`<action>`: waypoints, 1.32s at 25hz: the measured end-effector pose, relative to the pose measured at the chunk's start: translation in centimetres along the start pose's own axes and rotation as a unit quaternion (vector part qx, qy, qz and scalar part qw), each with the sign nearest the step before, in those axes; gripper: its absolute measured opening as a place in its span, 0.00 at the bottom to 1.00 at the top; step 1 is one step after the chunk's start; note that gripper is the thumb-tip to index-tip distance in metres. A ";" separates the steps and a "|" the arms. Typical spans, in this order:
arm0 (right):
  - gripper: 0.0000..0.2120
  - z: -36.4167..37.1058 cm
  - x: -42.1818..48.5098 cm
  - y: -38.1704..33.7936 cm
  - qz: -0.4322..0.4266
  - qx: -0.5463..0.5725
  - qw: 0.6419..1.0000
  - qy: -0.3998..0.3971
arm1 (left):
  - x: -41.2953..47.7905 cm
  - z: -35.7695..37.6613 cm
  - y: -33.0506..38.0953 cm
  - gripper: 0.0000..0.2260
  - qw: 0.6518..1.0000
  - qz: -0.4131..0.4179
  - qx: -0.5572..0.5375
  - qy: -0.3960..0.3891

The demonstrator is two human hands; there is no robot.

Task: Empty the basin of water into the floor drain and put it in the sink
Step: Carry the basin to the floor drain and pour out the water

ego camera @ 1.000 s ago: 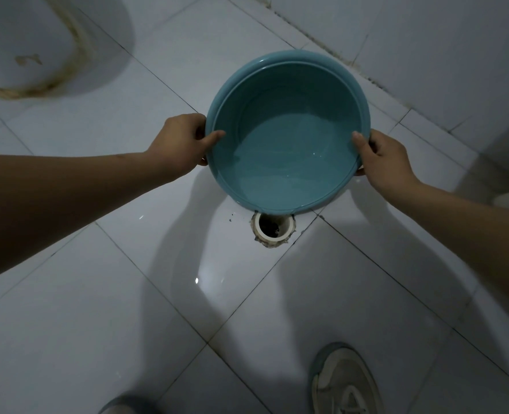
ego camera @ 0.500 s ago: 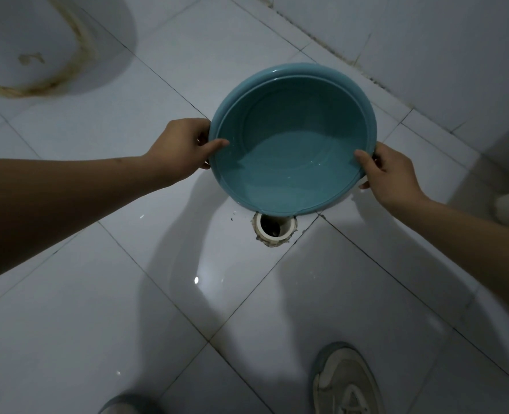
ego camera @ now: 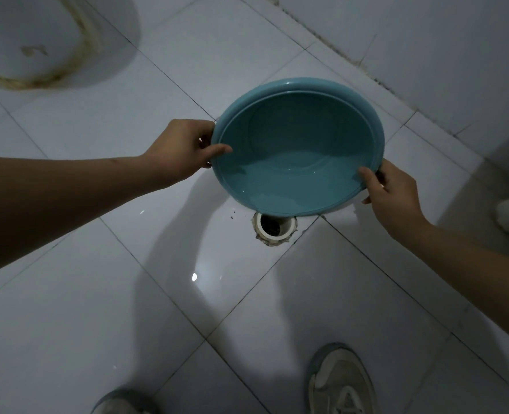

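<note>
The floor [ego camera: 68, 309] is laid with glossy white tiles and dark grout lines, and meets a tiled wall [ego camera: 426, 40] at the upper right. A white fixture base [ego camera: 23, 40] with a stained seam stands at the upper left.

The basin [ego camera: 298, 138] is round and teal. It is held in the air above the floor, tilted so its near rim is lowest. A shallow pool of water [ego camera: 289, 189] lies against that low side. The near rim sits directly over the floor drain [ego camera: 274, 230], a white ring with a dark opening set at a tile corner.

The left hand [ego camera: 181, 150] grips the basin's left rim, thumb inside. The right hand [ego camera: 393, 195] grips the right rim, thumb over the edge.

Two shoes [ego camera: 341, 383] show at the bottom edge.
</note>
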State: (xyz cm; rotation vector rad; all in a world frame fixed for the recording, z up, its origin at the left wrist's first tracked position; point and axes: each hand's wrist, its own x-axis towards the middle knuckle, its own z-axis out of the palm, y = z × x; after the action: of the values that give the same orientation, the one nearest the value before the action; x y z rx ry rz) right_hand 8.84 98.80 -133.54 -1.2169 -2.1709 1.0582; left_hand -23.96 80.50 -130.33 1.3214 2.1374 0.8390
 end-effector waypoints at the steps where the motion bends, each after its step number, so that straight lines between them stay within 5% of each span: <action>1: 0.07 0.1 -0.3 0.1 -0.006 0.003 1.000 0.004 | -0.2 -0.1 0.1 0.14 1.000 0.004 0.008 -0.001; 10: 0.06 0.5 -3.5 0.8 -0.038 -0.037 0.997 0.062 | -2.3 -0.2 0.7 0.13 0.996 0.068 0.056 0.007; 21: 0.20 0.1 -6.5 1.2 -0.037 -0.069 0.995 0.056 | -4.0 -0.2 0.2 0.15 0.982 0.149 0.119 0.016; 33: 0.19 -1.0 -7.2 1.6 -0.169 -0.161 0.972 0.024 | -5.4 -0.9 0.5 0.17 0.963 0.200 0.178 -0.014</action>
State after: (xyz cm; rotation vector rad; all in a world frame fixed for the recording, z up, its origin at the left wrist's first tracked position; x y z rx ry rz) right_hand 14.06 93.58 -134.21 -0.9353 -2.4629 0.5474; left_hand -22.00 75.57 -128.88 1.9838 2.0955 0.5879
